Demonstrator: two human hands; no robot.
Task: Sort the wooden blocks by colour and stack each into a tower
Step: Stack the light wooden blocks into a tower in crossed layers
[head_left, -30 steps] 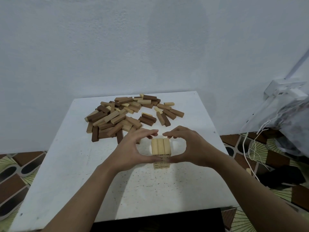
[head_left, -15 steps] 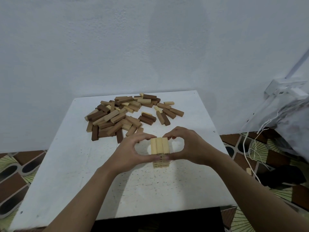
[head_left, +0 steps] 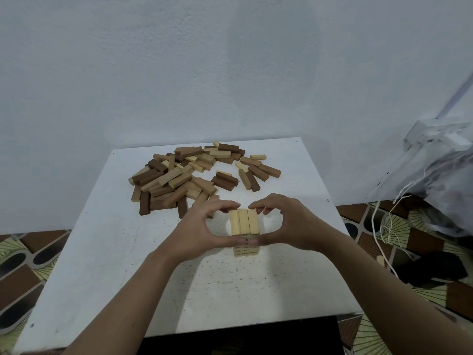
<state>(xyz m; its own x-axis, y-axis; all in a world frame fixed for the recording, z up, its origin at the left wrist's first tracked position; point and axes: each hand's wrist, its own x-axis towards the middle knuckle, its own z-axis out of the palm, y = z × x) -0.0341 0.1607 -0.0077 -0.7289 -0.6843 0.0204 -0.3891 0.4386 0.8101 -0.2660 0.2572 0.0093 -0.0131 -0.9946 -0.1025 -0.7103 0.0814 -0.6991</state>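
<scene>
A short tower of pale wooden blocks (head_left: 243,225) stands near the middle of the white table (head_left: 107,252), its top layer three blocks side by side. My left hand (head_left: 202,231) and my right hand (head_left: 289,224) cup it from either side: forefingers curl to the far end of the top layer, thumbs press the near face. A loose pile of pale, mid-brown and dark-brown blocks (head_left: 189,175) lies at the far side of the table, just behind my hands.
A grey-white wall rises right behind the table. At the right, a clear plastic bag (head_left: 440,180) with white cords sits on the patterned floor (head_left: 384,237). A black object (head_left: 243,336) lies below the table's near edge.
Both hands have closed in slightly around the top layer of the pale tower, squaring it. The pile has not moved.
</scene>
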